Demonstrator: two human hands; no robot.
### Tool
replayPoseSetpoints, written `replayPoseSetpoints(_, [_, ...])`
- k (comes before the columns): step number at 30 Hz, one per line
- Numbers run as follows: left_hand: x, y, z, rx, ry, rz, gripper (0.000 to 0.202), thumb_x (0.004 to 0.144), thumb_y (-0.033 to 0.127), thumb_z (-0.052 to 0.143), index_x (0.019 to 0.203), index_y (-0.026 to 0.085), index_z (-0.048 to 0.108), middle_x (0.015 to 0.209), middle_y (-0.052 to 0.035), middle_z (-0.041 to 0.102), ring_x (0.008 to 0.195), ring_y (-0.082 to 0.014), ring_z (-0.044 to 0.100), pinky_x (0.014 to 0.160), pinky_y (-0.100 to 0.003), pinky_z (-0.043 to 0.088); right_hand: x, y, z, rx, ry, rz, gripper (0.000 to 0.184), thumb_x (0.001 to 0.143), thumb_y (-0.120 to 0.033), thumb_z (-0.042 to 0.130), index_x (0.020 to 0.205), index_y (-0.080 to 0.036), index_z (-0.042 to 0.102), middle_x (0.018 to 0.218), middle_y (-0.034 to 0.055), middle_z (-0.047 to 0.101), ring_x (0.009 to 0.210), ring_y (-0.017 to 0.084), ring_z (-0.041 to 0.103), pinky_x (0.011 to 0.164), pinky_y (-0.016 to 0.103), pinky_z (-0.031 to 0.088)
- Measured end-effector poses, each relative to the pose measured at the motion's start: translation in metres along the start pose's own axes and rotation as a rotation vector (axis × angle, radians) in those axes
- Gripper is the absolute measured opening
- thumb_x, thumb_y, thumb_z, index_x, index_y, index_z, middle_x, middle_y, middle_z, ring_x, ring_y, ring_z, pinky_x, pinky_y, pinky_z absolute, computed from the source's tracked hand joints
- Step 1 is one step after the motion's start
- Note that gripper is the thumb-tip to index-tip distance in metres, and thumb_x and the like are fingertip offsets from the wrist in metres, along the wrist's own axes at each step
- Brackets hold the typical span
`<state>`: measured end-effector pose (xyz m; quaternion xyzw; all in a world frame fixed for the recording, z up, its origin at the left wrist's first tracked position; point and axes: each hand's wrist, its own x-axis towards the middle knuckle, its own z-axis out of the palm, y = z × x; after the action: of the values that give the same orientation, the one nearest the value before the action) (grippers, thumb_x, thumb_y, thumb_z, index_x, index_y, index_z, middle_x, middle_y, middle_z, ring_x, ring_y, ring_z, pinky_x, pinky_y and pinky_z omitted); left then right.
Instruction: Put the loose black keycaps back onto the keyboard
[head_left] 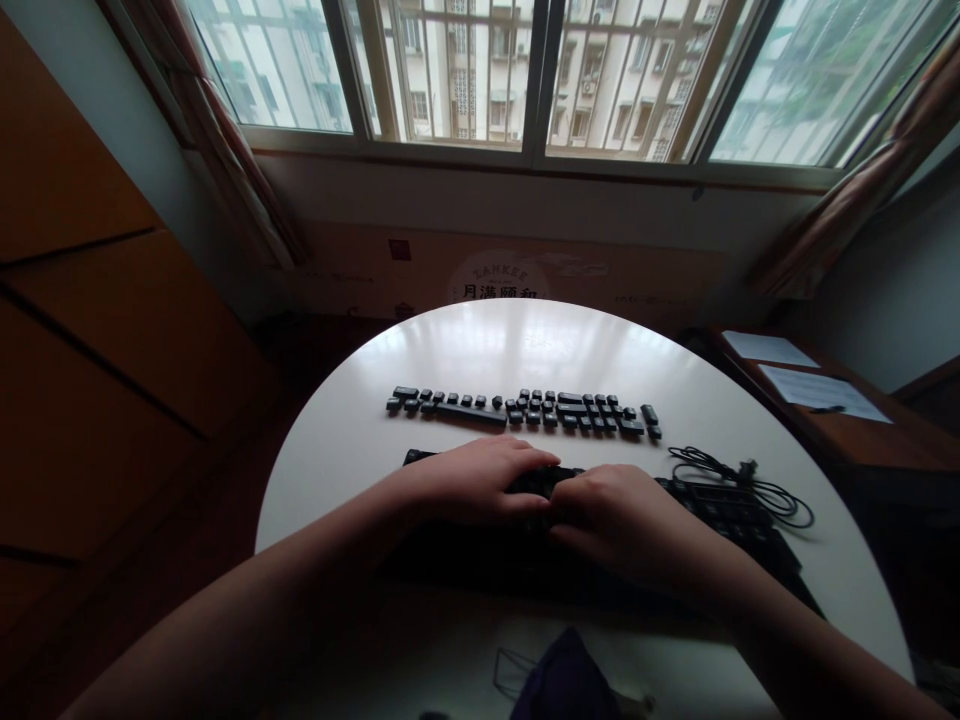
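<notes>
- Basically, black keyboard [724,512] mid-counter [322,470], under both hands.
- Left hand [480,478]: fingers released, stretched over the keyboard.
- Right hand [622,505]: fingers curled on it; from here I can't tell if grasping.
- Loose keycaps [572,409]: rows, twelve o'clock from hands.
- Coiled cable [746,470]: two o'clock.

Reaching over a round white table [322,470]. Resting the left hand [487,480] on a long black keyboard [739,515], with the right hand [615,505] close beside, curled over the middle. Behind the keyboard, rows of loose black keys [476,413]. Off to the right, a looped black cord [746,469]. In front, something purple [566,680]. Past the table, a big barred window [537,80].
</notes>
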<state>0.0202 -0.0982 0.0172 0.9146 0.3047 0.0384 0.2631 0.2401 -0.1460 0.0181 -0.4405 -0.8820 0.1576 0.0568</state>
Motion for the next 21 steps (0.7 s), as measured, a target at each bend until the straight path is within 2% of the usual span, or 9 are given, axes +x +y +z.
replayPoseSetpoints(5, [-0.004, -0.007, -0.007, -0.003, 0.026, -0.074, 0.044, 0.097, 0.041, 0.054, 0.138, 0.022, 0.057, 0.138, -0.0090, 0.062, 0.123, -0.0268, 0.059, 0.101, -0.037, 0.045, 0.000, 0.008, -0.012, 0.101, 0.047, 0.021, 0.009, 0.086, -0.033, 0.069, 0.087, -0.026, 0.076, 0.070, -0.0027, 0.070, 0.064, 0.014, 0.062, 0.060, 0.025, 0.035])
replayPoseSetpoints(10, [-0.005, -0.011, -0.010, 0.037, 0.019, -0.049, 0.041, 0.093, 0.035, 0.061, 0.133, 0.022, 0.061, 0.130, -0.0088, 0.067, 0.116, -0.0266, 0.063, 0.096, -0.035, 0.048, 0.003, 0.011, -0.011, 0.184, 0.008, 0.024, 0.011, 0.087, -0.035, 0.069, 0.088, -0.026, 0.075, 0.072, -0.0029, 0.071, 0.065, 0.014, 0.062, 0.060, 0.024, 0.036])
replayPoseSetpoints(18, [-0.005, -0.005, -0.012, 0.070, 0.004, -0.007, 0.042, 0.091, 0.032, 0.063, 0.131, 0.021, 0.062, 0.122, -0.0089, 0.069, 0.111, -0.0262, 0.064, 0.093, -0.035, 0.049, -0.001, 0.001, 0.001, 0.009, -0.008, -0.020, 0.006, 0.084, -0.030, 0.070, 0.082, -0.026, 0.072, 0.071, -0.0025, 0.070, 0.065, 0.015, 0.060, 0.060, 0.026, 0.032])
replayPoseSetpoints(21, [-0.006, -0.004, -0.013, 0.072, 0.005, 0.000, 0.042, 0.091, 0.032, 0.063, 0.131, 0.021, 0.062, 0.120, -0.0089, 0.069, 0.110, -0.0263, 0.063, 0.093, -0.035, 0.049, -0.002, -0.004, 0.002, -0.069, -0.008, -0.035, 0.010, 0.083, -0.028, 0.070, 0.074, -0.023, 0.068, 0.069, -0.0007, 0.069, 0.065, 0.016, 0.060, 0.059, 0.027, 0.029])
